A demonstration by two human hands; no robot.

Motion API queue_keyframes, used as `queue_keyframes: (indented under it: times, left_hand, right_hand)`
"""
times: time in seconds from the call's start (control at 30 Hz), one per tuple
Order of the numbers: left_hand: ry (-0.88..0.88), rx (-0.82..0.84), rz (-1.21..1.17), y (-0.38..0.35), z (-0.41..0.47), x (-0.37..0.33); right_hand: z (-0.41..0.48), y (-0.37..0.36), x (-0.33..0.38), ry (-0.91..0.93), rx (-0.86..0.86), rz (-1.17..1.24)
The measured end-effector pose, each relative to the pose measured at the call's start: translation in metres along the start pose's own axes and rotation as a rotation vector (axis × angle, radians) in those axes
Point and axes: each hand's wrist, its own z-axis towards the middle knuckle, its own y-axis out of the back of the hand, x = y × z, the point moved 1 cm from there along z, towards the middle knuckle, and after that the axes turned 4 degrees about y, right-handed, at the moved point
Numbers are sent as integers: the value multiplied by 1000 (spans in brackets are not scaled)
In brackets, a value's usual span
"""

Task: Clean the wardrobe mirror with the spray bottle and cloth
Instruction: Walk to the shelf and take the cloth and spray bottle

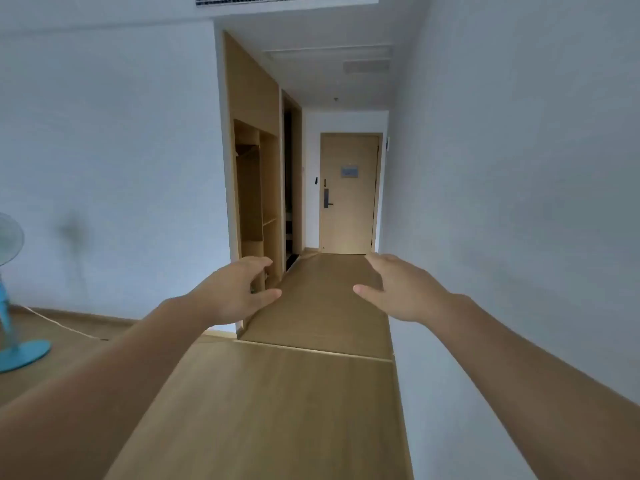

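1: Two grips, state?
2: Both spread: left grip (239, 292) and right grip (405, 289), fingers loose, pinching nothing, held out above the floor (311, 393).
1: Where's the mirror, spray bottle, cloth?
2: None in view. Only the wardrobe (254, 188), eleven o'clock from the grips, open shelves showing, no glass visible; door (348, 192) at twelve o'clock.
1: Handling notes anyway?
2: Guesswork: spray bottle light, stiff plastic, maybe slick when wet; take it round the neck, finger on trigger. Cloth soft, limp; bunch it in the palm. Mirror glass hard, fragile, slippery; flat even pressure.
1: Looks?
2: Cannot tell for those three, none shown. The wardrobe is tall, pale wood, with a hanging rail inside its open bay.
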Motion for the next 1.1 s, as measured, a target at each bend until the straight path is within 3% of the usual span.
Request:
queue_keyframes:
  times: [0.33,0.8,1.1]
  left_hand:
    - [30,57,-26,-58,43,34]
    - [-53,282,-39,-144,154,137]
    - [-21,310,-114,-196,203,174]
  right_hand:
    - [45,-57,-16,-25,69,30]
    - [134,-166,-34,-245,204,65]
    - [160,-223,-73,-317,223,101]
